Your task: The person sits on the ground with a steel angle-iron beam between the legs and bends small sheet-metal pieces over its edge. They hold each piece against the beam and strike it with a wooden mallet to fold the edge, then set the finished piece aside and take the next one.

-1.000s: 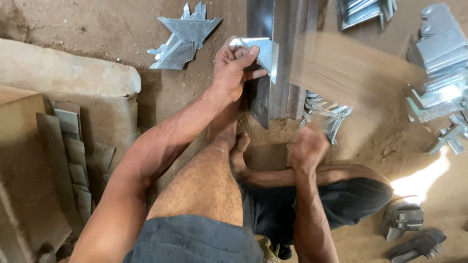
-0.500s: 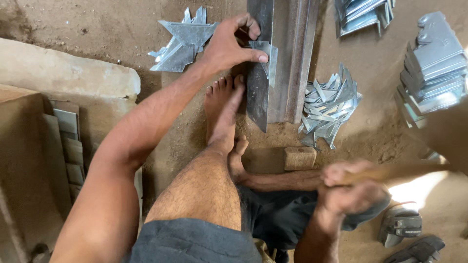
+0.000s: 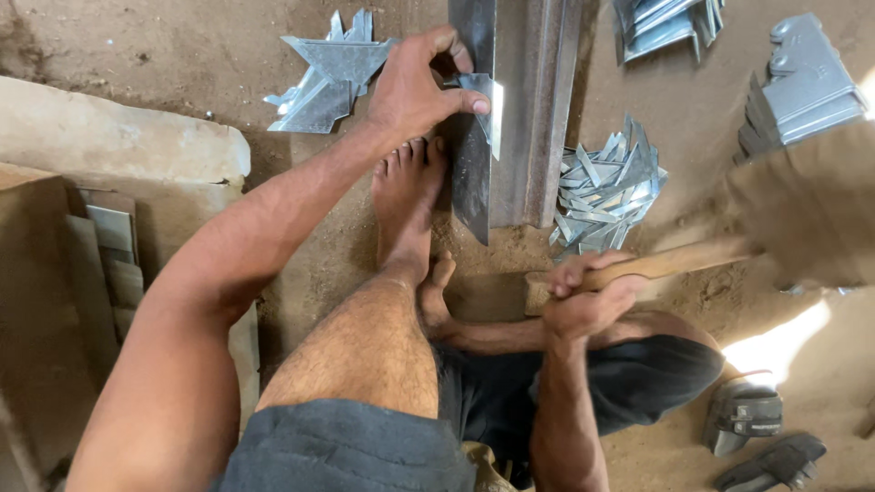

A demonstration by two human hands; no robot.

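My right hand (image 3: pixel 588 296) is closed tight round the pale wooden mallet handle (image 3: pixel 674 262), just above my folded leg; mallet head (image 3: pixel 807 214) is a blurred brown block off to the rt. Further out, my bare left foot (image 3: pixel 407 205) rests beside the long dark steel bar (image 3: pixel 529 109) on the dirt floor. Left hand (image 3: pixel 415 91) pinches a small bent grey sheet-metal piece (image 3: pixel 488 109) against that bar, fingers curled, thumb on top. Cut metal scraps (image 3: pixel 606 187) are piled rt of the bar; star-shaped offcuts (image 3: pixel 328 77) lie left of my hand.
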